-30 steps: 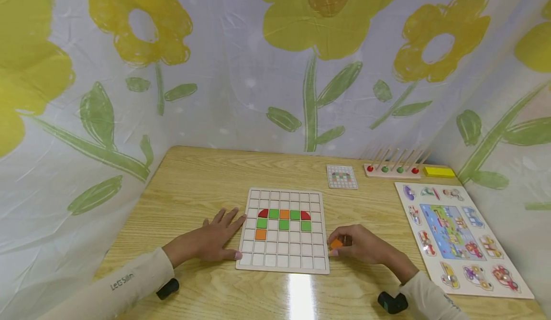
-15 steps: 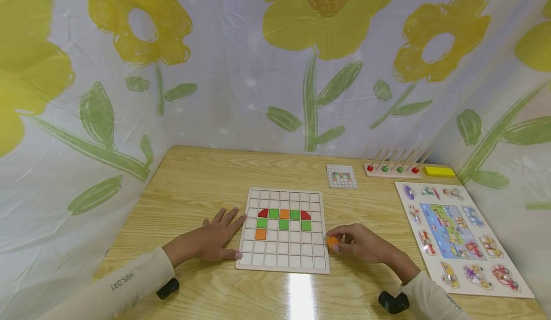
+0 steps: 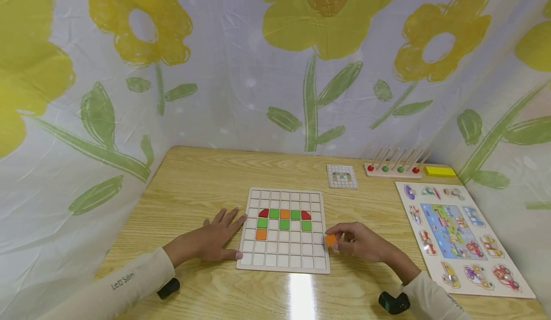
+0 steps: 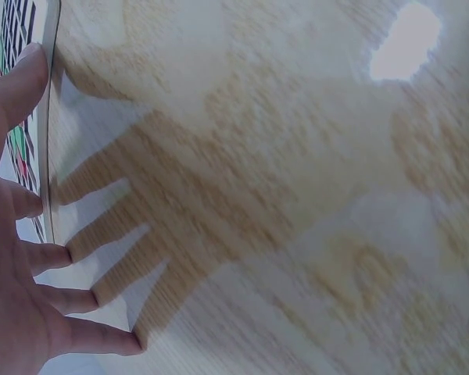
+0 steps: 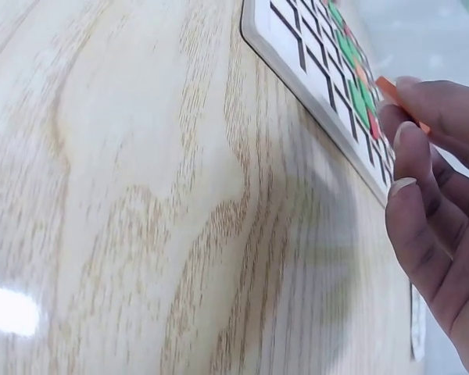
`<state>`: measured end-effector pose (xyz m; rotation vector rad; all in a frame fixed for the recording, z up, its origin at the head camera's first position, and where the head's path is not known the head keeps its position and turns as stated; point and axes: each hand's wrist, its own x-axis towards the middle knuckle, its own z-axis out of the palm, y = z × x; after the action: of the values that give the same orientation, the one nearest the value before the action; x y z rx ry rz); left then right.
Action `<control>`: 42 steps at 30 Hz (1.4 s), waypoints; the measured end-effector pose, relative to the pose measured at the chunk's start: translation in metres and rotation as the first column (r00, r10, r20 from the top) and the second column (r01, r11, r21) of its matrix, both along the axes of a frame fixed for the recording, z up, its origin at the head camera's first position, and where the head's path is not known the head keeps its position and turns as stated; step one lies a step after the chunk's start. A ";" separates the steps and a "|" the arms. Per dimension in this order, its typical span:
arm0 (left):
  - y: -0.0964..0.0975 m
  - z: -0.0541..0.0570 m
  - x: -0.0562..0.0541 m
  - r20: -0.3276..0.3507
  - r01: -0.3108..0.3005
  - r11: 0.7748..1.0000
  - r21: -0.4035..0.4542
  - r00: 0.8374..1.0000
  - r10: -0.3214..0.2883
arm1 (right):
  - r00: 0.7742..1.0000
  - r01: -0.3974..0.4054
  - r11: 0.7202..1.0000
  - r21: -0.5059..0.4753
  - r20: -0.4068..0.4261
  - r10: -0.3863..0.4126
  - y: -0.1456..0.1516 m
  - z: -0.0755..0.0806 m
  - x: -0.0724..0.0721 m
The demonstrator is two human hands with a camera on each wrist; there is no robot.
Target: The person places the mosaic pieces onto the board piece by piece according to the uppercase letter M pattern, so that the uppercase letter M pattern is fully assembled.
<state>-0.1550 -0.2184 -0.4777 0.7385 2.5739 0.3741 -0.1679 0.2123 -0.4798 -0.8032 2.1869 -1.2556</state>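
Observation:
A white grid board [image 3: 271, 259] lies on the table, with green, orange and red pieces set in its upper and middle squares. An orange square tile [image 3: 330, 241] is pinched between thumb and fingers of my right hand [image 3: 359, 241], right at the board's right edge. In the right wrist view the orange tile [image 5: 391, 92] shows as a thin edge between the fingertips. My left hand [image 3: 215, 238] lies with spread, straight fingers along the board's left edge. The left wrist view has the same hand [image 4: 23, 273] with its thumb on the board's rim.
A small pattern card [image 3: 342, 176] lies behind the board. Farther right stand a peg rack [image 3: 392, 171] with red and green beads and a yellow block [image 3: 439, 171]. A knobbed vehicle puzzle [image 3: 512, 289] covers the table's right side. Patterned curtains [image 3: 224, 95] enclose the table.
My right hand has moved slightly left and up to the board's edge with the orange tile, which now shows more fully. My left hand has stayed in place.

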 end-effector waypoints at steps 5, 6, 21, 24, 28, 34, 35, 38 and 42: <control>-0.001 -0.002 -0.001 -0.001 -0.003 1.000 -0.003 1.000 0.003 | 0.999 0.031 1.000 -0.003 -0.011 -0.031 -0.003 -0.002 -0.001; -0.001 -0.002 -0.002 -0.002 -0.002 1.000 -0.001 1.000 0.002 | 0.999 0.039 0.999 -0.006 -0.015 -0.039 -0.005 -0.002 -0.001; -0.001 -0.004 -0.001 0.005 0.002 1.000 -0.004 1.000 -0.002 | 0.995 0.084 0.996 -0.008 -0.061 -0.084 -0.018 -0.007 0.002; -0.001 -0.004 -0.001 0.006 0.002 1.000 -0.011 1.000 -0.002 | 0.994 0.085 0.996 -0.010 -0.066 -0.086 -0.019 -0.009 0.002; -0.001 -0.002 -0.003 0.001 0.002 1.000 -0.017 1.000 -0.002 | 0.993 0.092 0.996 -0.006 -0.078 -0.092 -0.020 -0.010 0.001; -0.001 -0.001 -0.004 0.002 0.001 1.000 -0.022 1.000 0.000 | 0.992 0.096 0.995 -0.006 -0.080 -0.096 -0.022 -0.007 0.001; -0.001 -0.001 -0.003 0.002 0.000 1.000 -0.022 1.000 0.000 | 0.992 0.096 0.995 -0.007 -0.076 -0.096 -0.022 -0.007 0.001; -0.001 -0.001 -0.002 0.004 0.003 1.000 -0.015 1.000 -0.003 | 0.993 0.092 0.996 -0.014 -0.074 -0.093 -0.023 -0.007 0.001; -0.001 0.000 -0.001 0.005 0.010 1.000 -0.004 1.000 -0.010 | 0.993 0.095 0.995 -0.025 -0.068 -0.097 -0.025 -0.007 0.001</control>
<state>-0.1560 -0.2192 -0.4779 0.7480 2.5644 0.3669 -0.1665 0.1876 -0.4873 -0.7692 2.2950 -1.3184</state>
